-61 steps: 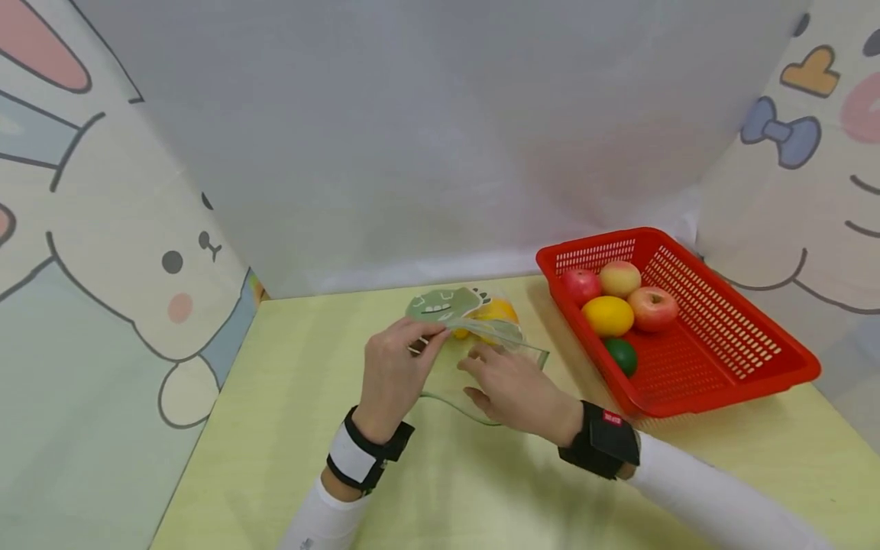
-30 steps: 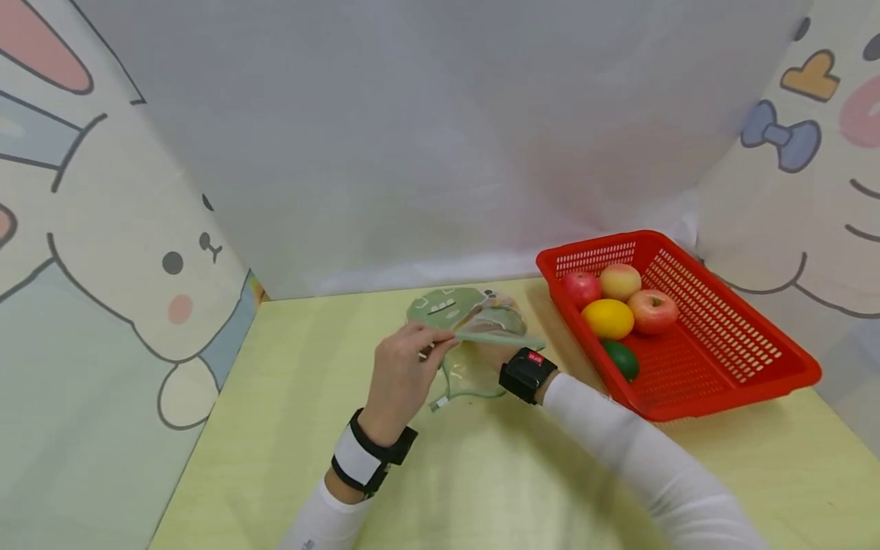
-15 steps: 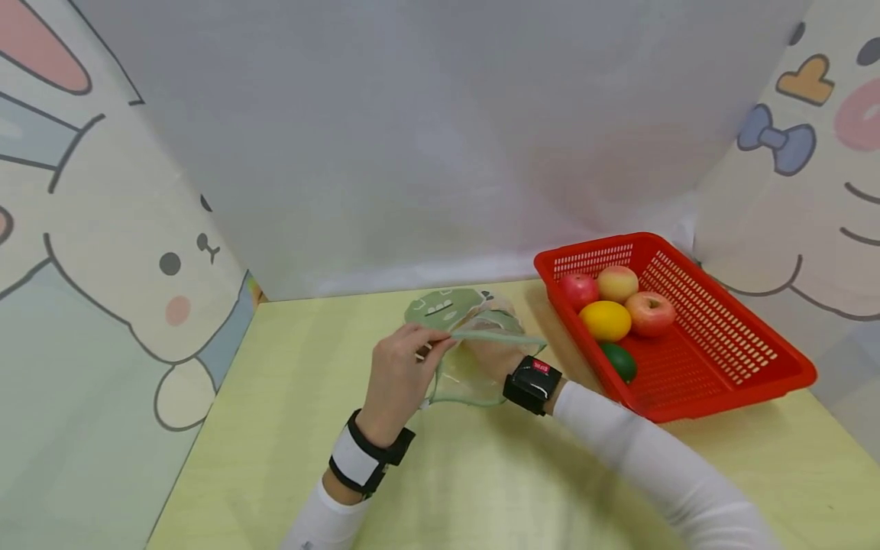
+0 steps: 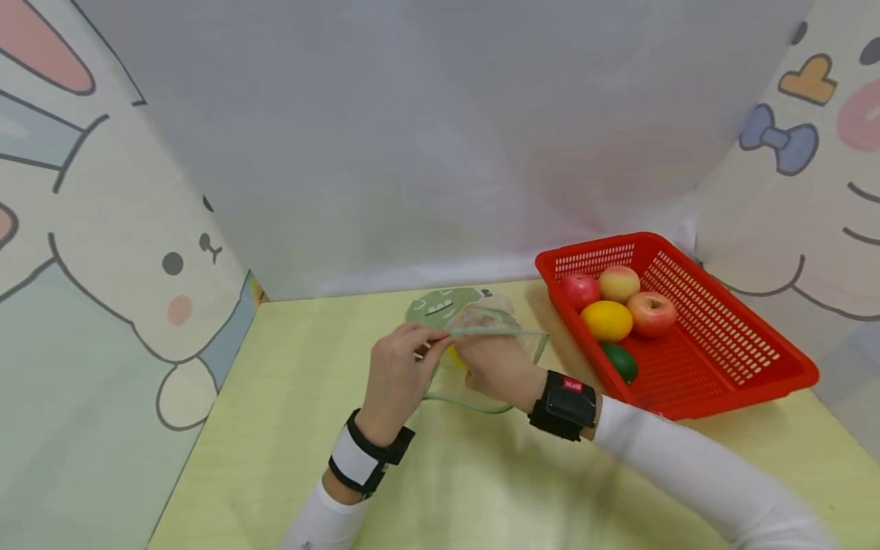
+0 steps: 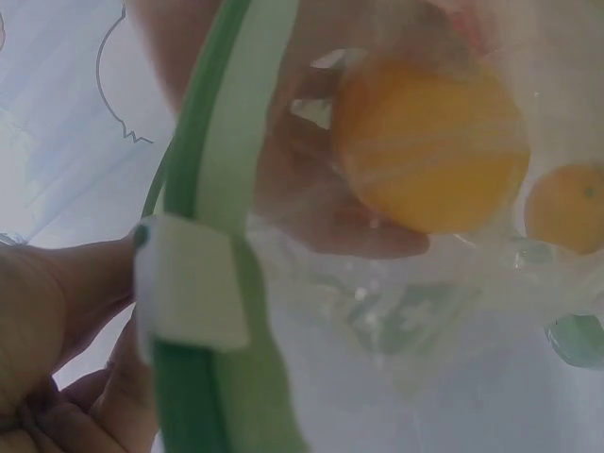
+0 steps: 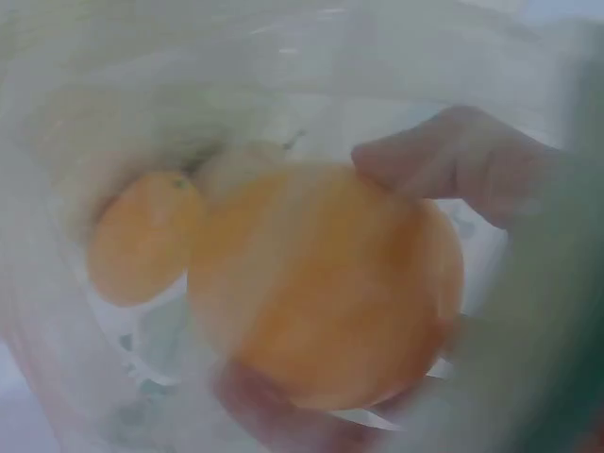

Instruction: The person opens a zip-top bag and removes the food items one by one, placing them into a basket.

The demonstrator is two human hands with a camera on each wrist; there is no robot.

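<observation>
A clear pouch [image 4: 440,305] with green edging and a green cartoon print lies on the table, its mouth towards me. My left hand [image 4: 402,374] pinches the green rim at the mouth's left corner; a white zip slider [image 5: 193,283] sits beside those fingers in the left wrist view. My right hand [image 4: 498,367] reaches into the mouth. Through the film in the right wrist view, its thumb and fingers grip a large orange [image 6: 321,283]. A smaller orange fruit [image 6: 146,241] lies beside that one inside the pouch. In the head view the right hand mostly covers the large orange.
To the right stands a red plastic basket [image 4: 729,305]. Inside are a yellow lemon [image 4: 606,321], an apple [image 4: 651,314], a peach-like fruit [image 4: 619,283], a pinkish-red fruit [image 4: 580,291] and a dark green fruit [image 4: 621,362]. A pale wall [image 4: 440,153] closes off the back.
My right hand went deep into the pouch, then drew partly back towards me and to the right, with the large orange in its grip. The left hand keeps its pinch on the rim.
</observation>
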